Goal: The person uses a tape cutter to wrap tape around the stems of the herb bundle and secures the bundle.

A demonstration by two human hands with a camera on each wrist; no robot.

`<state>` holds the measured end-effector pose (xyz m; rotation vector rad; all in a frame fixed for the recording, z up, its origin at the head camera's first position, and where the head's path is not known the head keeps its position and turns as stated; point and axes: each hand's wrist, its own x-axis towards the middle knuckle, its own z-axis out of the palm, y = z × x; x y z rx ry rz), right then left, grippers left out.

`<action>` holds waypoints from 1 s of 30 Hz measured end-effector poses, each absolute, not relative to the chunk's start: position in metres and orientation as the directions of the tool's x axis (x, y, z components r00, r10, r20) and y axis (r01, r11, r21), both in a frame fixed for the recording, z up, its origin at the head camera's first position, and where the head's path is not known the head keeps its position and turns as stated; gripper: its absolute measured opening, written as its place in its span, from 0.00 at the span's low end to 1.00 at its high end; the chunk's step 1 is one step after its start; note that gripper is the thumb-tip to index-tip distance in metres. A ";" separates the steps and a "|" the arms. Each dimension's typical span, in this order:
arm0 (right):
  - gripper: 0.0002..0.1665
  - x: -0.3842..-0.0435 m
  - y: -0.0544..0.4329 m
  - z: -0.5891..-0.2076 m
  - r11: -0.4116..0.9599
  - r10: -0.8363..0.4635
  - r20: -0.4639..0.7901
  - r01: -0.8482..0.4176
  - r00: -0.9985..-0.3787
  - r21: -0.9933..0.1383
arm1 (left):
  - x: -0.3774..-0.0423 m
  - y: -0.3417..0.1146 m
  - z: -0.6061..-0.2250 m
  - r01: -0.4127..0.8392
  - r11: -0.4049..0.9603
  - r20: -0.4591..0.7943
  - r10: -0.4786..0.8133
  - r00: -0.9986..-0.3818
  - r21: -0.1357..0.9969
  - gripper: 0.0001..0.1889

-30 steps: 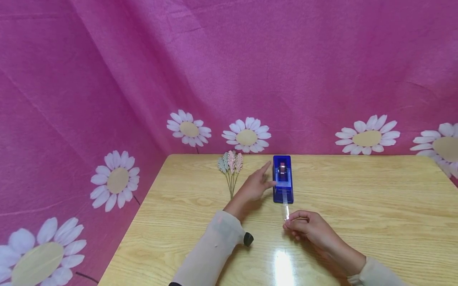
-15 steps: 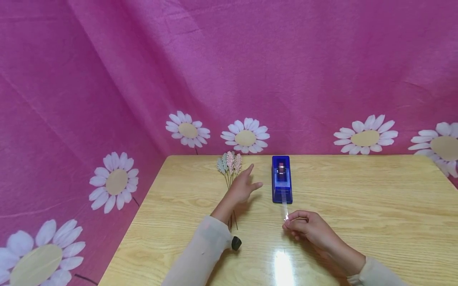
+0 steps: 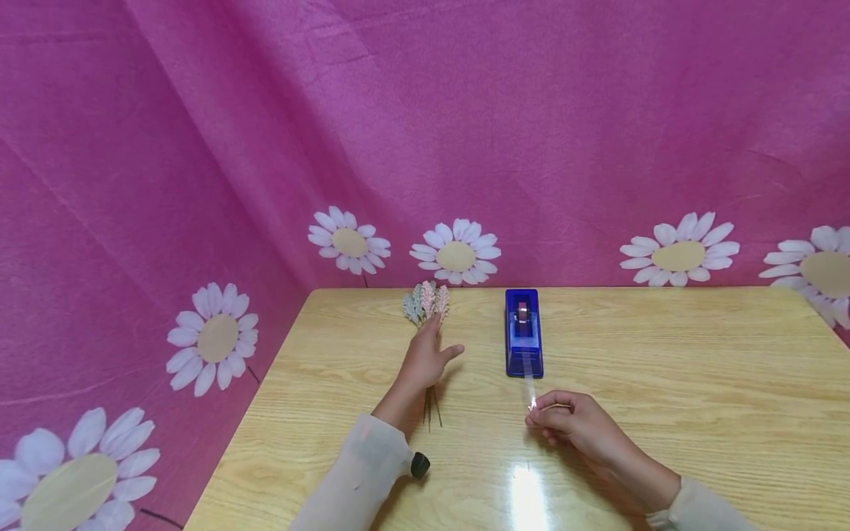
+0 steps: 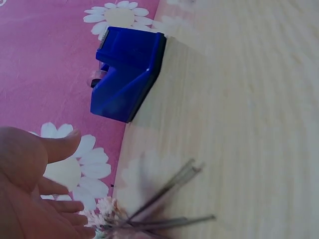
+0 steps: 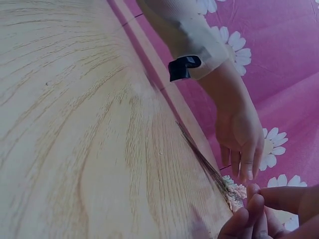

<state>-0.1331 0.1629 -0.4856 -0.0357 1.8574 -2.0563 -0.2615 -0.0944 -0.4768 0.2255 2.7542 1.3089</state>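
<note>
In the head view a blue tape dispenser (image 3: 524, 341) stands near the table's far edge. From it a strip of clear tape (image 3: 529, 386) runs toward my right hand (image 3: 579, 426), which pinches the free end between thumb and fingertips. My left hand (image 3: 425, 360) reaches over a small bunch of artificial flowers (image 3: 427, 299) with pink and grey-green heads, partly covering the thin stems (image 3: 434, 409). Its thumb is spread from the fingers, and in the left wrist view nothing lies in the palm (image 4: 22, 184). The right wrist view shows the left hand (image 5: 240, 133) above the flower heads (image 5: 234, 193).
The wood-grain table (image 3: 684, 354) ends at a pink cloth (image 3: 564, 133) printed with white daisies, which hangs behind it and at the left. A black piece (image 3: 420, 465) sticks out from the left sleeve (image 3: 365, 472).
My left hand has moved left from beside the dispenser to above the flower stems. The right hand keeps its pinch on the tape in the same place.
</note>
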 end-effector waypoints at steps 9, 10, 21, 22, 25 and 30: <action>0.05 -0.133 0.163 -0.485 -0.054 -0.284 -0.223 0.248 -0.932 -0.967 | -0.249 -0.103 -0.488 0.036 0.590 -0.002 0.063 -0.998 0.807 0.47; 0.05 -0.133 0.163 -0.485 -0.054 -0.284 -0.223 0.248 -0.932 -0.967 | -0.248 -0.104 -0.490 0.037 0.583 0.005 0.056 -0.998 0.812 0.47; 0.04 -0.134 0.163 -0.487 -0.063 -0.287 -0.219 0.246 -0.933 -0.967 | -0.245 -0.113 -0.502 -0.009 0.589 -0.013 0.003 -1.000 0.808 0.50; 0.04 -0.134 0.163 -0.487 -0.063 -0.288 -0.217 0.245 -0.933 -0.968 | -0.245 -0.114 -0.503 -0.017 0.593 -0.022 0.002 -1.000 0.805 0.51; 0.05 -0.134 0.163 -0.488 -0.064 -0.289 -0.214 0.242 -0.933 -0.968 | -0.242 -0.116 -0.503 -0.027 0.606 -0.038 0.005 -0.999 0.795 0.52; 0.05 -0.134 0.163 -0.489 -0.068 -0.296 -0.210 0.240 -0.932 -0.968 | -0.240 -0.119 -0.503 -0.008 0.635 -0.039 0.034 -0.999 0.772 0.50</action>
